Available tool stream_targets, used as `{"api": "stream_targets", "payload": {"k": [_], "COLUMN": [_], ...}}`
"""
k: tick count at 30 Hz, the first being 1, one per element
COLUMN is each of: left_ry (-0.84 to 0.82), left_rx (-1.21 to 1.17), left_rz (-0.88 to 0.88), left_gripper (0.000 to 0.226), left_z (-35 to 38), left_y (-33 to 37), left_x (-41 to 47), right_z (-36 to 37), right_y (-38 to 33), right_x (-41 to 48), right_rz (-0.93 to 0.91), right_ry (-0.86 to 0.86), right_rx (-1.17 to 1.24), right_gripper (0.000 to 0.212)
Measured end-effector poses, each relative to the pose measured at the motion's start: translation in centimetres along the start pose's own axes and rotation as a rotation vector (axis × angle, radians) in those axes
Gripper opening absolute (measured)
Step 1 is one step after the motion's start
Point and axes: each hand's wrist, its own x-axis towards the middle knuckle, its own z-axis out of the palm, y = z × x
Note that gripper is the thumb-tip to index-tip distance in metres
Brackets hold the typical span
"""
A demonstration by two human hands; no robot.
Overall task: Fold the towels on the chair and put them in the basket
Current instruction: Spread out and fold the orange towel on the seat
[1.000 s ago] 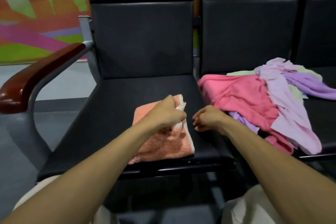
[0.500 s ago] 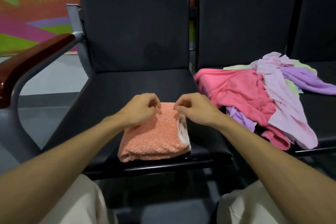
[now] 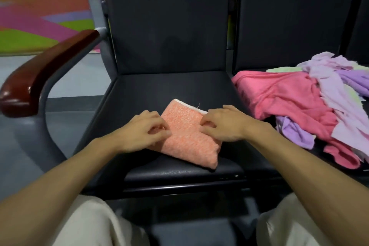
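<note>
Seating fills most of what we see: a black padded chair faces us in the middle, and a second chair of the same kind stands against it on the right. Far left, behind them, we make out a painted wall in orange, green, pink and purple above a grey floor. At the near edge our view takes in pale trousers on both knees. A glossy dark-red armrest on a grey metal frame curves along the left side of the middle chair.

On the right chair's seat lies a loose heap of unfolded towels. We count a pink towel, the biggest, reaching to the seat's left edge, a lilac towel draped over its right part, a purple towel poking out at the near side, and a pale green towel showing at the far side.

The orange towel lies folded into a thick, small rectangle on the near half of the middle seat, turned at an angle, with a white edge showing at its far corner. The left hand grips its left edge with curled fingers. The right hand sits on its right part, with bent fingers and thumb pinching the cloth.
</note>
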Motion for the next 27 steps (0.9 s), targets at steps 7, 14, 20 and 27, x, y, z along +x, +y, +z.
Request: {"api": "stream_targets", "payload": {"k": [7, 14, 20, 27], "left_ry": [-0.108, 0.003, 0.107, 0.295], "left_rx": [-0.029, -0.025, -0.140, -0.390], "left_rz": [0.127, 0.109, -0.026, -0.168], "left_gripper": [0.053, 0.054, 0.042, 0.021], "left_z": [0.1, 0.7, 0.8, 0.6], "left_y": [-0.9, -1.3, -0.6, 0.7], "left_x": [-2.1, -2.1, -1.9, -1.8], "right_z": [0.8, 0.5, 1.4, 0.5], "right_y": [0.8, -0.4, -0.6, -0.6], "right_x": [1.0, -2.9, -3.2, -4.2], "right_rz": [-0.121, -0.181, -0.129, 0.012], "right_ry": [0.249, 0.026, 0.088, 0.201], "right_rx": [-0.018, 0.064, -0.070, 0.348], "right_gripper": [0.029, 0.070, 0.067, 0.036]}}
